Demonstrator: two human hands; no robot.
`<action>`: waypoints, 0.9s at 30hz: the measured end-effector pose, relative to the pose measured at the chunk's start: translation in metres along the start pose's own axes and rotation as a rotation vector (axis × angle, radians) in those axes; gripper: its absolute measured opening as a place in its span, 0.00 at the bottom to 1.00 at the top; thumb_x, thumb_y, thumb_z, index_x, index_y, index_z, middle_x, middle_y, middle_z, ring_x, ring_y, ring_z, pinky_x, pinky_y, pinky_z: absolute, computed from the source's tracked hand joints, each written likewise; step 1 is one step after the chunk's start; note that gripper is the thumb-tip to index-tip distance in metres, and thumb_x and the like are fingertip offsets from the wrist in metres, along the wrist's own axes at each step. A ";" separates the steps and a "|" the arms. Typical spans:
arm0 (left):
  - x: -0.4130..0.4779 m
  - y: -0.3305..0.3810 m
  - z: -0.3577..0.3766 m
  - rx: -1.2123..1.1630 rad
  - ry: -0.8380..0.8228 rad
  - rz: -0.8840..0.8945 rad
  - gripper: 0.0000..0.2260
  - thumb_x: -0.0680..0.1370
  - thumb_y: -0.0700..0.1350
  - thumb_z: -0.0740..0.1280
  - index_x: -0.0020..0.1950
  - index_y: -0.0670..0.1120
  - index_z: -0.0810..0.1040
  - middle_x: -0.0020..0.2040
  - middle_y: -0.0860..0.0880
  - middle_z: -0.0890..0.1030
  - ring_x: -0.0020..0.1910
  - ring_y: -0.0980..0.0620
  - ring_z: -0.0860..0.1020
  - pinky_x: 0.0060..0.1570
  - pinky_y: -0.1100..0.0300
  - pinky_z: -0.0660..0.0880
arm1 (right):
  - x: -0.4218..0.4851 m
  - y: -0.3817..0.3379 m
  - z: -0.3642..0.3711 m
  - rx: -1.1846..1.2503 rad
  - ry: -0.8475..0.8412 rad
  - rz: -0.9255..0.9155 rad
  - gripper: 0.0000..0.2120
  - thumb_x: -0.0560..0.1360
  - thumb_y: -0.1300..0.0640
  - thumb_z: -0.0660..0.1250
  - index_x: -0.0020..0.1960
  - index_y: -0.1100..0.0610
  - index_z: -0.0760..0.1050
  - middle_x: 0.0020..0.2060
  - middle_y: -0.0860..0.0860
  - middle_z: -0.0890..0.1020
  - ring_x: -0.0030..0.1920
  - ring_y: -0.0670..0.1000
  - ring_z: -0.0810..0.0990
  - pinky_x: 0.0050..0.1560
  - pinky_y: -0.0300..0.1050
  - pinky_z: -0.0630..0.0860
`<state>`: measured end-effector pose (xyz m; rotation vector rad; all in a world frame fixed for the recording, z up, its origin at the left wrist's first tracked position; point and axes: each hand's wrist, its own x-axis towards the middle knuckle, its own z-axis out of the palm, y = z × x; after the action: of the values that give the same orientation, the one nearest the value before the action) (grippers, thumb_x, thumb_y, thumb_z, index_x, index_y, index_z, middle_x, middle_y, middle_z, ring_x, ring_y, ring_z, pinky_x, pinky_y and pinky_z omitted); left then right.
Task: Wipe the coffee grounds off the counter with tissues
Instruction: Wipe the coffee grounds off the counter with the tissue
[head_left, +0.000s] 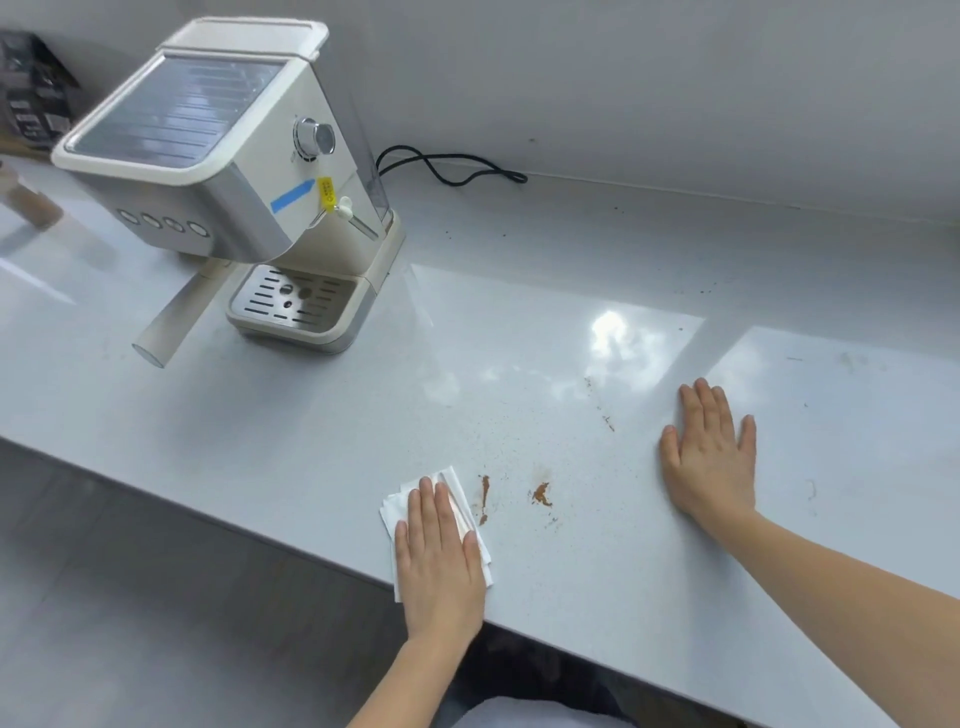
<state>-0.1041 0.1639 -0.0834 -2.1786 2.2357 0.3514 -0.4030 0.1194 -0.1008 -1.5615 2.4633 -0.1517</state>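
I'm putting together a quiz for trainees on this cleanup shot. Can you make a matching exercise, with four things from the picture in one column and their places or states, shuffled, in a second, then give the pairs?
Column one:
1. tissue
2. right hand
3. coffee grounds
4. power cord

Column two:
A. lying by the wall, beside the back of the espresso machine
B. pressed under the left hand, near the front edge of the counter
C. flat on bare counter, holding nothing
D. brown smears between the two hands

Pairs: 1-B; 2-C; 3-D; 4-A
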 end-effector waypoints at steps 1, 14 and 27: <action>0.001 0.008 0.004 -0.023 -0.002 -0.024 0.34 0.73 0.55 0.21 0.75 0.42 0.39 0.77 0.45 0.42 0.76 0.47 0.42 0.74 0.50 0.44 | 0.000 0.000 0.000 -0.008 0.000 -0.005 0.28 0.80 0.50 0.46 0.78 0.54 0.46 0.78 0.49 0.48 0.77 0.47 0.43 0.76 0.57 0.41; -0.001 0.020 0.014 -0.139 -0.002 -0.143 0.28 0.79 0.55 0.39 0.73 0.44 0.31 0.76 0.48 0.34 0.74 0.52 0.33 0.73 0.53 0.35 | 0.000 0.003 -0.003 0.011 -0.007 -0.017 0.28 0.80 0.49 0.46 0.78 0.53 0.46 0.78 0.48 0.48 0.77 0.46 0.43 0.76 0.55 0.40; 0.031 0.027 0.006 -0.141 0.053 -0.008 0.28 0.77 0.52 0.38 0.76 0.44 0.48 0.77 0.47 0.48 0.76 0.49 0.47 0.73 0.49 0.42 | 0.000 0.002 0.000 0.011 0.015 0.008 0.27 0.80 0.49 0.47 0.78 0.51 0.47 0.78 0.47 0.49 0.77 0.45 0.44 0.76 0.54 0.40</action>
<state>-0.1324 0.1346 -0.0896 -2.2905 2.2950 0.4703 -0.4048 0.1202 -0.1007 -1.5518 2.4755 -0.1769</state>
